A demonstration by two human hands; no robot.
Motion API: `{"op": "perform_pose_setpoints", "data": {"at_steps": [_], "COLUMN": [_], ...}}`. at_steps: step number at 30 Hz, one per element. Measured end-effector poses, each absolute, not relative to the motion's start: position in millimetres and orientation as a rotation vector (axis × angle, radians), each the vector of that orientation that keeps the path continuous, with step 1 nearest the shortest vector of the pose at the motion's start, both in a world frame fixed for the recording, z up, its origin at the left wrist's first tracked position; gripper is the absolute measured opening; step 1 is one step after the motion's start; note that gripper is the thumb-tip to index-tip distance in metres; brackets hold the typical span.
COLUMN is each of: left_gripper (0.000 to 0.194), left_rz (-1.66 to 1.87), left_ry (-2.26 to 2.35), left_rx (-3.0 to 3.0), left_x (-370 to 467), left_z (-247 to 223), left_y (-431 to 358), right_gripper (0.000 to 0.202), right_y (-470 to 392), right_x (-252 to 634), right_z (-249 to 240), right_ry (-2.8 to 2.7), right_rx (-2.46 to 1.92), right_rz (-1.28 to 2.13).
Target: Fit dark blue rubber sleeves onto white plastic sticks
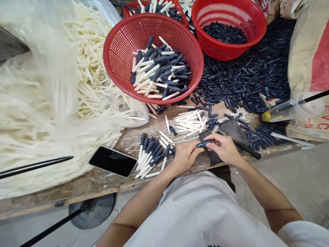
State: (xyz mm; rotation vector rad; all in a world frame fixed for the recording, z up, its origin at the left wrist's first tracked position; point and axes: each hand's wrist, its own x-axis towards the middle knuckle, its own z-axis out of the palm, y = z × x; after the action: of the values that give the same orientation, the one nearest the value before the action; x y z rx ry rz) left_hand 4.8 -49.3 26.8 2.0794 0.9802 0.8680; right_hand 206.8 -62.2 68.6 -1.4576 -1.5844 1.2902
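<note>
Between both hands is a dark plastic handle (204, 143), its ends pinched by my left hand (185, 156) and my right hand (223, 148). Whether a white strip sits inside it is hidden by the fingers. Under my hands lies a dark pad (232, 130), with a black-handled hammer (246, 148) resting across it beside my right hand. Loose white strips (189, 121) and dark handles are scattered just beyond. Left of my left hand, several joined pieces (150, 154), white strips with dark handles, lie in a row.
A red basket (115, 68) of joined pieces stands behind, and another red basket (231, 51) holds dark handles. Heaps of white strips (89, 68) and dark handles (246, 79) flank them. A phone (113, 161), a clear plastic cup (290, 108) and a sack (308, 61) are around the bench.
</note>
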Motion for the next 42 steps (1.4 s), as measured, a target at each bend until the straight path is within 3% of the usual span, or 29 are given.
{"op": "perform_pose_setpoints", "data": {"at_steps": [5, 14, 21, 29, 42], "left_gripper": [0.020, 0.021, 0.029, 0.032, 0.039], "left_rz": [0.790, 0.520, 0.331, 0.309, 0.328], "left_ry": [0.975, 0.884, 1.137, 1.092, 1.108], "left_rx": [2.027, 1.692, 1.620, 1.343, 1.084], "left_x": [8.5, 8.0, 10.8, 28.0, 35.7], "left_z": [19.7, 10.5, 0.6, -2.9, 5.6], "left_y": [-60.6, -74.4, -64.9, -53.3, -52.2], "right_gripper": [0.015, 0.019, 0.032, 0.040, 0.046], "right_y": [-73.7, -98.0, -83.0, -108.8, -105.2], "right_x": [208.8, 216.5, 257.8, 256.1, 231.3], "right_z": [67.3, 55.9, 34.3, 51.5, 72.9], "right_ry": [-1.736, -1.894, -2.069, -2.046, -2.201], "right_rx": [-1.526, -1.588, -2.207, -2.225, -2.303], "right_rz": [1.099, 1.052, 0.125, 0.406, 0.373]}}
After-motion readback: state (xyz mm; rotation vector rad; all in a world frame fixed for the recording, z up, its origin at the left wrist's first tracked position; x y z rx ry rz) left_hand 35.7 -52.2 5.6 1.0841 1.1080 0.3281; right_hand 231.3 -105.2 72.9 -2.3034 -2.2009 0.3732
